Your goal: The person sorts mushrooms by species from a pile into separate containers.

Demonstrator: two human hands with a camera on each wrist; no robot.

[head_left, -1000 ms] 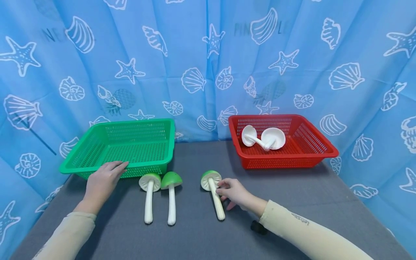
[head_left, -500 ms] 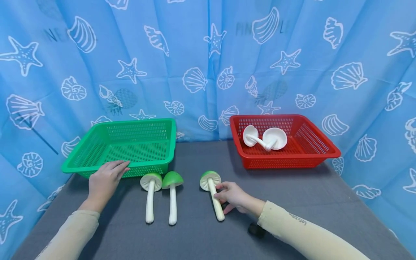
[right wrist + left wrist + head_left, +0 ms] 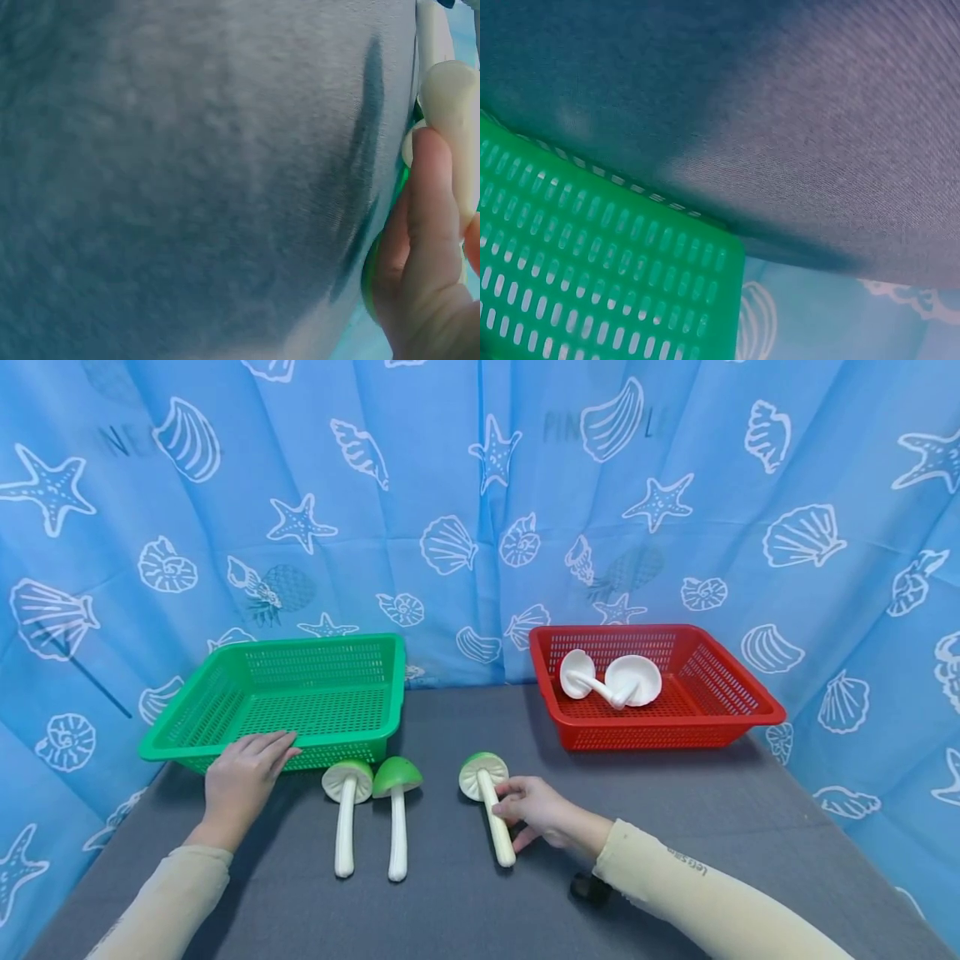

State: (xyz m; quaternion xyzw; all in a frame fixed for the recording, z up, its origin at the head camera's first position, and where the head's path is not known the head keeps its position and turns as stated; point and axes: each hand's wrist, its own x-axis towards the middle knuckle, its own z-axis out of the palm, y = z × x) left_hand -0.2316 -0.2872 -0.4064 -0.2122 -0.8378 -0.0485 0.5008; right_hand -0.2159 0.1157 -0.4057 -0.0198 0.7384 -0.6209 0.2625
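In the head view my right hand [image 3: 536,810] grips the pale stem of a toy mushroom [image 3: 495,827] with a green cap, right of the table's middle. The right wrist view shows fingers curled about that stem [image 3: 454,105], its rounded end sticking out beyond them. My left hand [image 3: 243,781] rests on the front rim of the green basket [image 3: 348,739], fingers fairly straight. Two more green-capped mushrooms lie side by side near that basket: one shows its gilled underside [image 3: 345,827], the other its green top [image 3: 397,777].
A red basket [image 3: 645,735] stands at the back right, holding white mushrooms [image 3: 633,681]. Behind the grey table [image 3: 450,910] hangs a blue curtain [image 3: 420,468] with shell prints. A small black object [image 3: 590,888] shows beneath the right wrist.
My right fingers have closed round the mushroom's stem, and the mushroom has shifted slightly left. My left hand stays at the green basket's rim.
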